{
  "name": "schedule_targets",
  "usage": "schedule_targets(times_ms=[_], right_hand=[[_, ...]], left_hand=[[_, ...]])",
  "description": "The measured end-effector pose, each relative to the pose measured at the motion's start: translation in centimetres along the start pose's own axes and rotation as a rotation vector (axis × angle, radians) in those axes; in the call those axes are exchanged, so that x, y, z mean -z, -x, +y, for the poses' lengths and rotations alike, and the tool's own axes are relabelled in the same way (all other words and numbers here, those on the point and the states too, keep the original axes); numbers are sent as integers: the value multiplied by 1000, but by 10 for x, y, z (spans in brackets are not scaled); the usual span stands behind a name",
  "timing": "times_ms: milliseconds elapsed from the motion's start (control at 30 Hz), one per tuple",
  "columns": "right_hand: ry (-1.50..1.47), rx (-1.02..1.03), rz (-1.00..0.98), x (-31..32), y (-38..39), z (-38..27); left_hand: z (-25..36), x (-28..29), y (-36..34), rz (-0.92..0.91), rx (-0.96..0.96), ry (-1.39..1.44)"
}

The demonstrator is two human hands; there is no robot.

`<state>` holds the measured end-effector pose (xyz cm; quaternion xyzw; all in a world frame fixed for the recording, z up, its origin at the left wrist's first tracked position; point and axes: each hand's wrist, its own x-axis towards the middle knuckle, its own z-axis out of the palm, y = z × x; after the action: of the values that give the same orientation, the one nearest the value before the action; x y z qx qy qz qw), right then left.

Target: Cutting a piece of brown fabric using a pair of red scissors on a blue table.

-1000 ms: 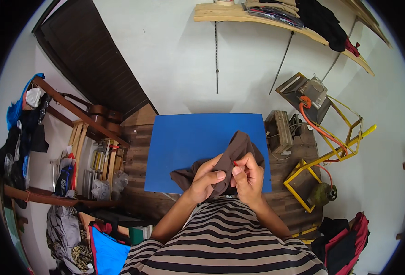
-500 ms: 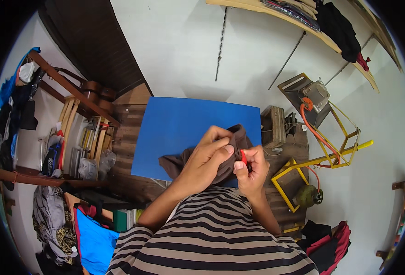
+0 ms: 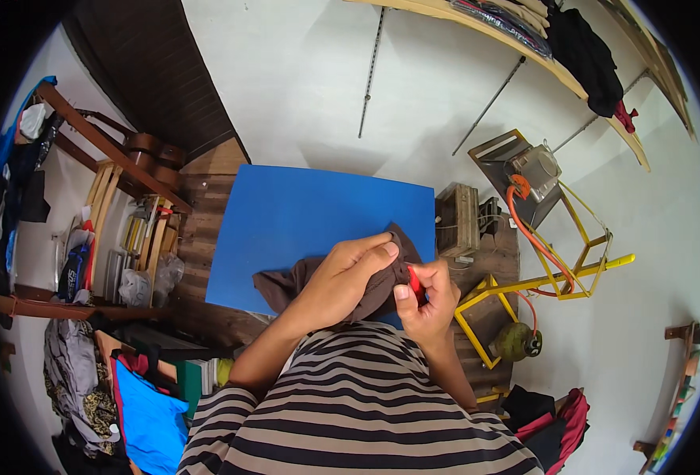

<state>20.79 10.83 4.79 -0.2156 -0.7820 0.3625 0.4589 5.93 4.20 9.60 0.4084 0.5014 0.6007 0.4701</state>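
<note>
Bunched dark brown cloth (image 3: 280, 286), which looks like a garment, is held up over the near part of a blue tabletop (image 3: 310, 206). My left hand (image 3: 340, 279) is closed on it, thumb and forefinger pinching an upper fold. Just to the right, my right hand (image 3: 435, 307) grips a small red tool (image 3: 415, 283) between curled fingers and thumb. The tool's exact kind does not show, as the fingers cover much of it. It sits against the right edge of the cloth; whether it touches the fabric I cannot tell.
A wooden crate (image 3: 457, 218) stands right of the table. Beyond it are a yellow metal frame (image 3: 544, 283), an orange hose (image 3: 536, 237) and a green gas cylinder (image 3: 516, 342). Brown shelving (image 3: 116, 150) and piled clothes (image 3: 148, 416) line the left side.
The whole view has shifted slightly, so the scene sits further left. More of the red tool shows beside the cloth. Both hands keep their grips.
</note>
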Motion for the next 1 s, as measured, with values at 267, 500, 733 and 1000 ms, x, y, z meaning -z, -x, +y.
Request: schedule_targets(times_ms=[267, 500, 733, 1000], right_hand=[[122, 58, -37, 12, -7, 1], [166, 120, -120, 17, -3, -12], [208, 160, -149, 18, 8, -26], [102, 54, -88, 12, 30, -34]], left_hand=[[5, 2, -7, -41, 73, -37], [15, 7, -9, -143, 92, -318], [25, 2, -2, -169, 74, -433], [30, -4, 9, -181, 85, -491]])
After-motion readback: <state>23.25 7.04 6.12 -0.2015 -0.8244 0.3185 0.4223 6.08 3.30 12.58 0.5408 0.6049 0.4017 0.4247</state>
